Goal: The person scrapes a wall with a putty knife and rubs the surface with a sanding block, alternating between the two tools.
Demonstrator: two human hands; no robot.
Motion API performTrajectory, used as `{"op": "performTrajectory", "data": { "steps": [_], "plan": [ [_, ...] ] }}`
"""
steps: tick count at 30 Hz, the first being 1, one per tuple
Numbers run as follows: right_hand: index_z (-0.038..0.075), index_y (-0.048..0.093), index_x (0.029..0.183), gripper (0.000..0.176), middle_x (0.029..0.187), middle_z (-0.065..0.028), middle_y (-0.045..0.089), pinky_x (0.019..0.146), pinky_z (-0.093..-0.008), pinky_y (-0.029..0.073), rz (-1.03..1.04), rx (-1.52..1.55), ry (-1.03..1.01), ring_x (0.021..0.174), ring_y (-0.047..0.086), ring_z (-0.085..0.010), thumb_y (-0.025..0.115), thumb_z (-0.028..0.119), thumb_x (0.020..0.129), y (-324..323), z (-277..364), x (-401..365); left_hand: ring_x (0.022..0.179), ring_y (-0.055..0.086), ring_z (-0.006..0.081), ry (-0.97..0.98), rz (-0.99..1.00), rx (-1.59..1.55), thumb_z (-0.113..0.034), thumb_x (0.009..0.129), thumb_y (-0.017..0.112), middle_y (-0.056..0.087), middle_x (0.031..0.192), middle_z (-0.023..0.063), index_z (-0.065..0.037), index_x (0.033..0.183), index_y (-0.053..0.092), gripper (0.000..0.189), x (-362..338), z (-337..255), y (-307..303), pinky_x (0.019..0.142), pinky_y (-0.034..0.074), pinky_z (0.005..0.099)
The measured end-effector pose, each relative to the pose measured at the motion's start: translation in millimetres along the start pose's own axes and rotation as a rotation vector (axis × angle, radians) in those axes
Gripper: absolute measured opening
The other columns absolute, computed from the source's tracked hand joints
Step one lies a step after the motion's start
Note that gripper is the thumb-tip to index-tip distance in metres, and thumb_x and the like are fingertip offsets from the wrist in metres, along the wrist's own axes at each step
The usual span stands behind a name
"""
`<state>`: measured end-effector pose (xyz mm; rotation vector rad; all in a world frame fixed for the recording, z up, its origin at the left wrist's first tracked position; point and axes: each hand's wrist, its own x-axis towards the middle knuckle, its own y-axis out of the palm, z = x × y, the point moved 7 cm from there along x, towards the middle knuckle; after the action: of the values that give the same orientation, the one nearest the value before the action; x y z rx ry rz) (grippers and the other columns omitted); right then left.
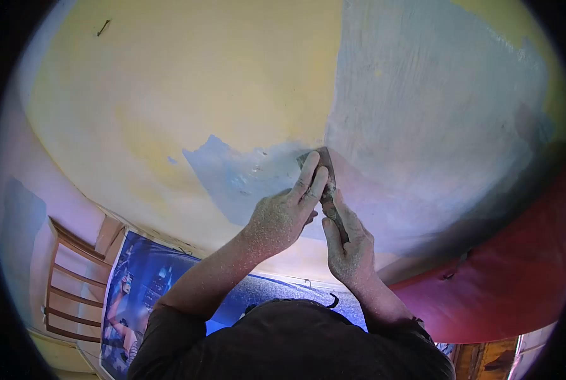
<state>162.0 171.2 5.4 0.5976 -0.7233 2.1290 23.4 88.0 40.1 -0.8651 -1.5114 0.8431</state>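
Note:
A flat scraper (325, 166) with a dark, dusty blade rests against the wall, near the edge between yellow paint and a grey-blue patch (422, 107). My right hand (351, 247) is wrapped round its handle, below the blade. The fingertips of my left hand (286, 209) press on the blade from the left; its other fingers are partly hidden. White dust covers both hands and forearms. Left of the blade lies a smaller bluish patch (232, 180) with an uneven edge.
Red cloth (504, 278) hangs at the right. At the lower left are a wooden slatted rack (74, 291) and a blue printed cloth (140, 278). A nail (104, 27) sticks out at the upper left. Wooden boards show at the lower right.

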Motion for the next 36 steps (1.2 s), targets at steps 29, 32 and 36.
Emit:
{"op": "performTrajectory", "data": {
  "steps": [29, 32, 36],
  "plan": [
    [0.005, 0.057, 0.164, 0.060, 0.124, -0.0278, 0.080, 0.095, -0.0453, 0.065, -0.049, 0.047, -0.060, 0.114, 0.081, -0.0422, 0.074, 0.003, 0.106, 3, 12, 23, 0.116, 0.080, 0.0375, 0.004, -0.096, 0.023, -0.026, 0.098, 0.082, 0.022, 0.186, 0.0253, -0.005, 0.175, 0.031, 0.095, 15, 8, -27, 0.087, 0.070, 0.0444],
    [0.007, 0.057, 0.165, 0.061, 0.123, -0.0274, 0.080, 0.095, -0.0450, 0.065, -0.039, -0.022, -0.027, 0.112, 0.081, -0.0418, 0.075, 0.004, 0.106, 0, -4, 9, 0.118, 0.080, 0.0383, 0.012, -0.017, 0.031, -0.029, 0.097, 0.084, 0.023, 0.185, 0.0264, -0.005, 0.174, 0.034, 0.095, 10, 5, -9, 0.088, 0.070, 0.0449],
    [0.009, 0.056, 0.166, 0.063, 0.121, -0.0272, 0.080, 0.092, -0.0453, 0.066, -0.052, -0.009, -0.045, 0.110, 0.082, -0.0414, 0.075, 0.007, 0.106, 4, 3, 16, 0.119, 0.079, 0.0378, 0.017, -0.082, 0.052, -0.032, 0.097, 0.085, 0.026, 0.183, 0.0263, -0.004, 0.172, 0.035, 0.095, 16, 9, -19, 0.088, 0.070, 0.0452]
  ]
}}
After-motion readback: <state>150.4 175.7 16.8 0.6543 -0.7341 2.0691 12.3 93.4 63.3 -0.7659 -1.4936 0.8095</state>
